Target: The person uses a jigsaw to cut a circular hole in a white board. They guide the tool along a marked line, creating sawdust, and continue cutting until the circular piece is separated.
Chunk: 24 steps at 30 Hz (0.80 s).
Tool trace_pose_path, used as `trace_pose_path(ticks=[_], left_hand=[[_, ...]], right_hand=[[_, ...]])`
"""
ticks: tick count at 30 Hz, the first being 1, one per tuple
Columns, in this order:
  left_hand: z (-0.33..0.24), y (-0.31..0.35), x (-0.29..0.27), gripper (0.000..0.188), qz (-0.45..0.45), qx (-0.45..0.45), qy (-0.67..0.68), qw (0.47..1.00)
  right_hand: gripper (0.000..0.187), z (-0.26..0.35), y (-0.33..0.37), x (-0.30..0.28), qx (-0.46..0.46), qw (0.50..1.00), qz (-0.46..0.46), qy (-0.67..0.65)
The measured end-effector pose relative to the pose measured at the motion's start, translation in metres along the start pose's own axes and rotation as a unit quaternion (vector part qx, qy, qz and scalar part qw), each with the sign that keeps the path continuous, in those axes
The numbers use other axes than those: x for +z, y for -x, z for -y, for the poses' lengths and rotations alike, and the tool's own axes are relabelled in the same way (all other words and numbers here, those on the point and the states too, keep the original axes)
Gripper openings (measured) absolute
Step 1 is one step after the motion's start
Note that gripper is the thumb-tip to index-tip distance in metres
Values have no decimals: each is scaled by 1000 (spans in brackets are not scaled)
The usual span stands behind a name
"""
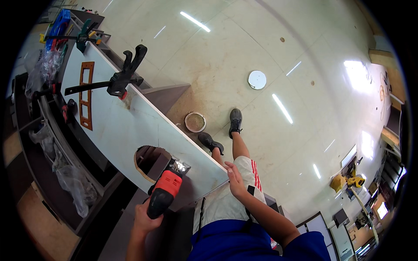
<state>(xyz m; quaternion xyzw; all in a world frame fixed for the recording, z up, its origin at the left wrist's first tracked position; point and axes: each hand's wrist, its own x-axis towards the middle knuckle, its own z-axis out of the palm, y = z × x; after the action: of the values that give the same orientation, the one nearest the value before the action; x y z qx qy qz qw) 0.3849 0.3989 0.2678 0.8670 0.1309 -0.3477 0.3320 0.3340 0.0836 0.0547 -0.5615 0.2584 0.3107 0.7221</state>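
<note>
My left hand [146,217] grips the rear of a red and black jigsaw [167,187]. Its metal shoe [180,166] rests on a pale board [126,126], just beside a large round hole [146,163] cut through it. The blade is hidden. Fingers stretched out, my right hand [235,179] is by the board's near right corner, seemingly touching the edge, and holds nothing. A black bar clamp [119,82] grips the board's right edge farther off, above a brown slotted template [86,95] lying on the board.
A second clamp [82,38] is at the board's far end. On the floor lie a white round disc [257,80] and a pale-rimmed round piece [195,122] near my shoes [235,119]. Dark shelving with plastic bags [76,187] stands at left; yellow tools [348,182] lie at right.
</note>
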Motion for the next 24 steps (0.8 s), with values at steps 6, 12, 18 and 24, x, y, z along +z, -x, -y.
trace_pose_path(ticks=[6, 12, 18, 24], left_hand=[[0, 0, -1, 56, 11, -11, 0, 1000], [3, -1, 1, 57, 3, 12, -1, 1000], [5, -1, 2, 57, 4, 16, -6, 1000], [-5, -3, 2, 54, -1, 7, 1, 1000]], right_hand=[[47, 0, 1, 0, -6, 1000, 1, 1], [46, -4, -1, 1, -12, 1000, 0, -3], [48, 0, 0, 3, -12, 1000, -6, -5], [50, 0, -1, 2, -18, 1000, -3, 4]])
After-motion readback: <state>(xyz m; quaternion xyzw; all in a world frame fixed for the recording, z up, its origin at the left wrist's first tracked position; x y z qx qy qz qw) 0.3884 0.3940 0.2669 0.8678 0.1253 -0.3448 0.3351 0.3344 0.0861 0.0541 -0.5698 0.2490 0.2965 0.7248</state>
